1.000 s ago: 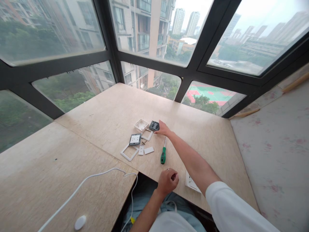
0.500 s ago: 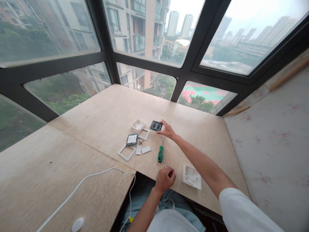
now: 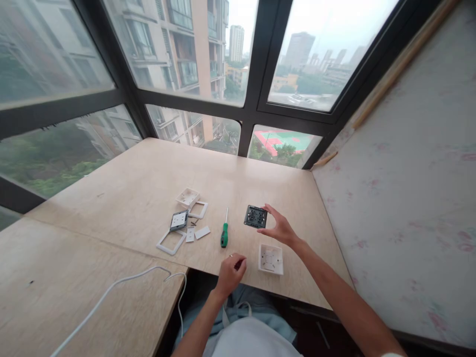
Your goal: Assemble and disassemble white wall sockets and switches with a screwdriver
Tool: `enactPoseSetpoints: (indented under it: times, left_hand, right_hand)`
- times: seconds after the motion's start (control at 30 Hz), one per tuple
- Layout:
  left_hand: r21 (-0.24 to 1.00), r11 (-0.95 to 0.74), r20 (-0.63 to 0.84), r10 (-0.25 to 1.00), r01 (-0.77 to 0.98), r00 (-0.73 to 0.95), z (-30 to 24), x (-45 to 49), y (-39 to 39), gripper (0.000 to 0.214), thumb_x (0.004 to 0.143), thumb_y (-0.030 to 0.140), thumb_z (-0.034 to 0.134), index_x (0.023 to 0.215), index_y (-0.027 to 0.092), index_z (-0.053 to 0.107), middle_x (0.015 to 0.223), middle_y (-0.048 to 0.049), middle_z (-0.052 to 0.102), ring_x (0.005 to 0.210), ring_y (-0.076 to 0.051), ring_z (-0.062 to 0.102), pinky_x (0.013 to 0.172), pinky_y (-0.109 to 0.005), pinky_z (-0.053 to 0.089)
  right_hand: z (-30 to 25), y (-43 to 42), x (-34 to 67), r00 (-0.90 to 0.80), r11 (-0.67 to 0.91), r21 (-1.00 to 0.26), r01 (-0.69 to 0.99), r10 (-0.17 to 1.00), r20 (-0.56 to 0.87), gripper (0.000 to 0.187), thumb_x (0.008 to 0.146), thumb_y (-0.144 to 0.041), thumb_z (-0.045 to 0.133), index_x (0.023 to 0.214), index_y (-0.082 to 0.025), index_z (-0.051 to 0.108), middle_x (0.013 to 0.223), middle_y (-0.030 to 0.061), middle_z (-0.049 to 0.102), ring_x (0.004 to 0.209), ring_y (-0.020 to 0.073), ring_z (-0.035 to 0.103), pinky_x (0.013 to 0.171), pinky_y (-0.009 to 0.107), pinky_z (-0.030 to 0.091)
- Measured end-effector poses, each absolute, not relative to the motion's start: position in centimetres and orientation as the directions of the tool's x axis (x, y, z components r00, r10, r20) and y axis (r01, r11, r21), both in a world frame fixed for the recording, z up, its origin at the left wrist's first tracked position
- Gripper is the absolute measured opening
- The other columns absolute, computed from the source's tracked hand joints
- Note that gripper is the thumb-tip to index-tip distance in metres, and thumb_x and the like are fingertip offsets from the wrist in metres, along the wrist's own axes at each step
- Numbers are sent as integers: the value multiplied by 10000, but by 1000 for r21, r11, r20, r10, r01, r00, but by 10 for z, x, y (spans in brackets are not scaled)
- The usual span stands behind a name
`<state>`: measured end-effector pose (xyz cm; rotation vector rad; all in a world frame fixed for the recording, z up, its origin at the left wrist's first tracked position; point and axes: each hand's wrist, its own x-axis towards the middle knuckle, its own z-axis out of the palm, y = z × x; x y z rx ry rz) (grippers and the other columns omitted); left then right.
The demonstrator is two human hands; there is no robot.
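Observation:
My right hand (image 3: 278, 227) grips a wall socket module (image 3: 255, 217) by its right edges, thumb below and fingers above. The module's dark back faces me, raised over the table. Below it, an open white mounting box (image 3: 270, 259) rests near the table's front edge. My left hand (image 3: 230, 271) is closed at that edge, fingers curled together; whether anything is inside is hidden. Just beyond it lies a screwdriver (image 3: 224, 235) with a green and black handle, its shaft pointing away from me.
Left of the screwdriver lie a second white box (image 3: 188, 197), white frames (image 3: 201, 209), another socket module (image 3: 179, 220), small white plates (image 3: 203, 232) and screws (image 3: 194, 222). A white cable (image 3: 111, 287) crosses the left table section. Windows and a papered wall (image 3: 401, 198) border the table.
My right hand has brought the socket module rightward and nearer, from beyond the screwdriver to above the mounting box. My left hand stays closed near the edge. The view has turned right.

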<state>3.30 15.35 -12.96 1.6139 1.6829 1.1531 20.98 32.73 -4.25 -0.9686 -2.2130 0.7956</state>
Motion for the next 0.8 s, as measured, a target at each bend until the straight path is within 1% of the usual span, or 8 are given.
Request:
enactPoseSetpoints:
  times: [0.17,0.3,0.47,0.53,0.67,0.73,0.8]
  left_hand:
    - [835,-61,164,976,547,-142,-128,33,155,216,892,277,498,805,187,675,750,-43,686,686,-166,629,640,-264,466]
    - [842,-39,161,970,538,-182,-127,36,156,223,895,309,497,823,193,674,779,-46,695,708,-176,643,651,-271,482]
    - [853,7,135,963,522,-233,-125,40,150,227,889,336,511,833,194,679,797,-46,702,725,-182,651,664,-281,498]
    - [861,19,121,963,509,-240,-123,40,149,225,886,341,518,843,194,683,813,-47,706,738,-183,655,671,-282,505]
    - [886,46,70,970,461,-232,-118,43,150,240,889,356,525,850,184,687,812,-54,703,721,-181,654,662,-281,515]
    - [903,40,52,978,427,-200,-116,47,153,245,895,367,527,901,176,680,830,-61,692,711,-173,649,644,-276,520]
    - [915,-1,70,985,404,-156,-114,51,155,258,890,375,549,1015,173,651,930,-77,680,772,-176,653,662,-282,532]
  right_hand:
    - [-50,291,272,-464,453,-696,558,865,192,944,649,-412,826,1450,-207,370,1344,152,565,1251,317,530,1075,532,393]
    - [-64,267,305,-455,390,-728,563,882,120,940,652,-397,823,1454,-213,369,1347,148,565,1261,315,525,1086,530,386]
    - [-77,247,317,-487,331,-763,555,873,24,944,646,-365,831,1454,-209,370,1377,152,542,1294,311,494,1108,533,356]
    - [-82,243,315,-509,337,-772,539,860,20,952,645,-363,835,1459,-217,362,1389,150,530,1298,307,489,1111,533,351]
    - [-88,239,306,-561,391,-779,490,826,61,953,647,-364,838,1463,-234,362,1387,143,532,1294,299,492,1110,519,357]
    - [-91,238,303,-566,405,-776,483,821,76,942,642,-359,841,1454,-238,380,1385,143,533,1295,299,489,1109,514,361]
    - [-95,237,301,-562,408,-773,486,823,81,929,645,-362,838,1449,-238,389,1393,144,524,1304,299,479,1110,514,359]
